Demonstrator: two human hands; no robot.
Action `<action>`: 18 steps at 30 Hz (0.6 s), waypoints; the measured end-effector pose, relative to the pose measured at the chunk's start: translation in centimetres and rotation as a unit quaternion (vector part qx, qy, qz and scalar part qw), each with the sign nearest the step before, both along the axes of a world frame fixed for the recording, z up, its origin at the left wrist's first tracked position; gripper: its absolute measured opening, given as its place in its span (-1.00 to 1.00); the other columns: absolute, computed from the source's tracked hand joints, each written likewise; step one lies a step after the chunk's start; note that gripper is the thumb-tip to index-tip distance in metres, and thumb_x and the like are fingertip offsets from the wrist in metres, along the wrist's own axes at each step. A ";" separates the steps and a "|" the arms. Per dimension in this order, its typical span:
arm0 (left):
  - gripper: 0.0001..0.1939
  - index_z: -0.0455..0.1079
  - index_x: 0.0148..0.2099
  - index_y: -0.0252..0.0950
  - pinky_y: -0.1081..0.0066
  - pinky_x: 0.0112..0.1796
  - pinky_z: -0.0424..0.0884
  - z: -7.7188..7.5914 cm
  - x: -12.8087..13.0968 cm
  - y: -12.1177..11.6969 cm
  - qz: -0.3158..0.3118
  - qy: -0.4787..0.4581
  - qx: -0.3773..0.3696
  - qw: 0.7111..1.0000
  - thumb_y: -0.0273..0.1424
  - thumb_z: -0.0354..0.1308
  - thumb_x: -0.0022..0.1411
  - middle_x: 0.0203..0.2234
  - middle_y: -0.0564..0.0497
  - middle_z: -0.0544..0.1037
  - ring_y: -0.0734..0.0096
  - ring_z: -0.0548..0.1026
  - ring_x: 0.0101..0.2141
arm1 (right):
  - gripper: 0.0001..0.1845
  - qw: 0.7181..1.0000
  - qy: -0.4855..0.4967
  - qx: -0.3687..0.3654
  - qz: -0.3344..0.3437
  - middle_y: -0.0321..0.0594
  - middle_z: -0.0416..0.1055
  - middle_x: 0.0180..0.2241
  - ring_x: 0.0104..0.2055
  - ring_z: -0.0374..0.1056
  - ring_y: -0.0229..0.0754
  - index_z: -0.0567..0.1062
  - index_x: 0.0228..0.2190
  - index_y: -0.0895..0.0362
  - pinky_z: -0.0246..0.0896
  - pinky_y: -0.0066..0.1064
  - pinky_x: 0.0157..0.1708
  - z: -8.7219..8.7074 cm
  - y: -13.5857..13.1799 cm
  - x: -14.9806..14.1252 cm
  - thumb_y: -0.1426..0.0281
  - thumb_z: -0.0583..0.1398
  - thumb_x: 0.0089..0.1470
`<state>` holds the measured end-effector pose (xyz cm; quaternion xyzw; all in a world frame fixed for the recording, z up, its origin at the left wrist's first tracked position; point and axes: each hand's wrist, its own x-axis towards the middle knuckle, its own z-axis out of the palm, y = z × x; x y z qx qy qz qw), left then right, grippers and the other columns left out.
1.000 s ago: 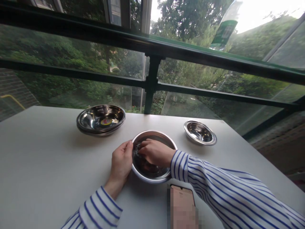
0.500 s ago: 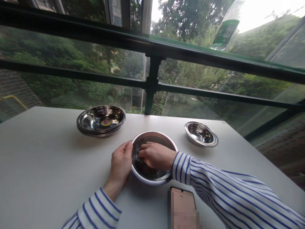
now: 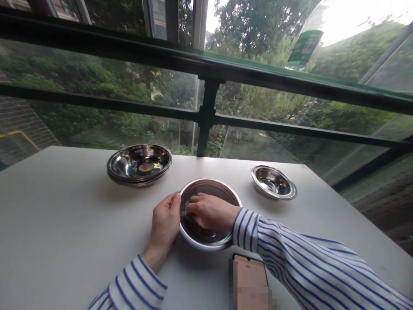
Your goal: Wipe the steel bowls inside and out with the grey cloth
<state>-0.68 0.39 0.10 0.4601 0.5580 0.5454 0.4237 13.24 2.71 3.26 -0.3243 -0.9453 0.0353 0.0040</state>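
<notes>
A steel bowl [image 3: 222, 191] stands on the white table [image 3: 64, 224] right in front of me. My left hand [image 3: 165, 224] is wrapped around the bowl's left rim, thumb on the edge. Inside the bowl, my right hand [image 3: 209, 211] has its fingers curled and pressed against the left inner wall. What lies under those fingers is hidden. Both arms wear white sleeves with blue stripes.
A stack of wide steel bowls [image 3: 139, 163] with a coloured sticker inside sits at the back left. A small steel bowl [image 3: 273, 182] stands at the back right. A phone [image 3: 250, 280] lies near the front edge. A dark railing and glass run behind the table.
Both hands keep their hold on the bowl; the right hand has shifted slightly left inside it. The view has drifted a little.
</notes>
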 end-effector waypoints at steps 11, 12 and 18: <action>-0.68 0.50 -0.29 -0.38 0.44 -0.42 0.28 0.1 0.1 -0.1 -0.009 0.000 -0.006 1.000 -0.23 0.06 0.10 -0.57 0.04 0.47 0.34 0.39 -0.45 | -0.87 0.998 -0.032 0.019 -0.053 -0.09 0.41 -0.38 -0.30 0.33 -0.16 0.46 -0.41 0.25 0.14 -0.38 -0.26 0.4 1.2 2.9 0.52 0.10 0.09; -0.67 0.50 -0.29 -0.38 0.44 -0.41 0.28 0.1 0.1 -0.1 -0.011 0.000 -0.005 1.000 -0.22 0.06 0.10 -0.56 0.03 0.49 0.34 0.39 -0.45 | -0.88 0.998 -0.034 0.017 -0.051 -0.09 0.41 -0.37 -0.29 0.33 -0.16 0.46 -0.41 0.24 0.14 -0.38 -0.25 0.4 1.2 2.7 0.52 0.11 0.08; -0.64 0.50 -0.26 -0.39 0.43 -0.39 0.29 0.1 0.0 0.1 -0.007 0.005 -0.001 1.000 -0.20 0.06 0.10 -0.51 0.00 0.53 0.33 0.41 -0.43 | -0.86 0.998 -0.043 0.015 -0.039 -0.06 0.40 -0.28 -0.24 0.32 -0.15 0.43 -0.30 0.24 0.14 -0.37 -0.25 0.5 1.5 1.8 0.52 0.08 0.10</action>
